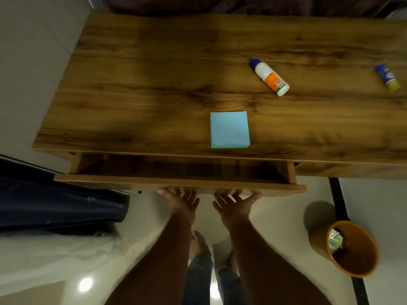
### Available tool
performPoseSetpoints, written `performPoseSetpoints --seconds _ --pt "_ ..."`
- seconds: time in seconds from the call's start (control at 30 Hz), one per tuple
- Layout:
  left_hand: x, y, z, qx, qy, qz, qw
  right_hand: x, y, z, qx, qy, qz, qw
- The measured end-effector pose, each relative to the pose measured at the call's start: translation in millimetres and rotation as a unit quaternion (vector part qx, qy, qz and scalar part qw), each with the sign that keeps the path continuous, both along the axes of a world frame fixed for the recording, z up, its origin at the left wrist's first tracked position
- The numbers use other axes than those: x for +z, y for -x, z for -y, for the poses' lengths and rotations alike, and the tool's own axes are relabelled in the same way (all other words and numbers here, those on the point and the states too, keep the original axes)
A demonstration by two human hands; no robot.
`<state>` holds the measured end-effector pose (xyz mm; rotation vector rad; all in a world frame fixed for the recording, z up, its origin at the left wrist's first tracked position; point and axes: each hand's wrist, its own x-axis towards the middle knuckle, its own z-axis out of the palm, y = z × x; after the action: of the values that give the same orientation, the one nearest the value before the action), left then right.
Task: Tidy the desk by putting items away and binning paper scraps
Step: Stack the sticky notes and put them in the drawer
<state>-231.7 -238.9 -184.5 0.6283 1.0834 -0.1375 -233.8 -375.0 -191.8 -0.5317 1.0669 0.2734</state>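
2 hands reach under the front panel of a wooden drawer (176, 180) pulled out from the near edge of the brown wood-grain tabletop (154, 84). The left hand (181, 200) and right hand (234, 204) sit side by side, palms up, fingers tucked beneath the panel's lower lip; their tips are hidden, so I cannot tell how tightly they grasp it. The drawer's inside is dark and its contents cannot be made out.

On the tabletop, 1 pale blue square pad of sticky notes (229, 129) lies near the front edge, just behind the drawer. Farther back and to the right lies a white glue bottle with a blue cap and orange label (269, 77), tipped on its side. Well to the right lies a small blue-and-yellow glue stick (388, 78), also on its side.

An orange round waste bin (350, 249) stands on the pale tiled floor (385, 205) at the near right, apart from the desk.
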Motion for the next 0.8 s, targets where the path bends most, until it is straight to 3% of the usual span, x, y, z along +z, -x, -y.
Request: performPoseSetpoints --seconds 0.07,0.13,0.23,0.3,0.37,0.4,0.47,0.57,0.63,0.77,0.8 --pt "8.5 14.7 -2.4 -0.053 -0.03 -0.041 0.997 3.3 16.9 9.3 0.072 0.04 -0.024 0.996" --pt "23.4 27.6 1.7 -0.178 -0.08 -0.074 0.978 15.8 31.4 15.5 0.251 0.12 -0.033 0.96" --pt "55.5 40.8 19.6 -0.441 -0.171 -0.051 0.88 50.3 43.9 15.3 0.549 0.247 0.011 0.799" --pt "79.7 42.1 33.8 -0.551 -0.311 0.052 0.773 75.7 41.0 12.7 0.628 0.311 0.097 0.707" --pt "109.0 40.8 41.6 -0.574 -0.47 0.119 0.66 112.4 32.1 14.7 0.657 0.393 0.177 0.619" --pt "122.6 38.3 42.5 -0.557 -0.53 0.132 0.626 130.2 26.9 18.9 0.665 0.433 0.203 0.573" --pt "137.0 29.9 40.0 -0.517 -0.609 0.144 0.584 161.8 17.9 28.6 0.657 0.515 0.228 0.501" --pt "134.6 14.9 38.3 -0.512 -0.655 0.162 0.531 173.1 5.1 37.6 0.62 0.617 0.239 0.422" --pt "120.5 11.1 38.1 -0.549 -0.644 0.161 0.508 158.4 1.2 40.4 0.633 0.633 0.234 0.379" --pt "94.2 20.7 39.8 -0.604 -0.69 0.12 0.381 121.8 13.2 53.4 0.674 0.65 0.208 0.282" --pt "94.2 22.3 40.9 -0.606 -0.693 0.113 0.374 116.5 16.6 56.9 0.665 0.662 0.216 0.269"
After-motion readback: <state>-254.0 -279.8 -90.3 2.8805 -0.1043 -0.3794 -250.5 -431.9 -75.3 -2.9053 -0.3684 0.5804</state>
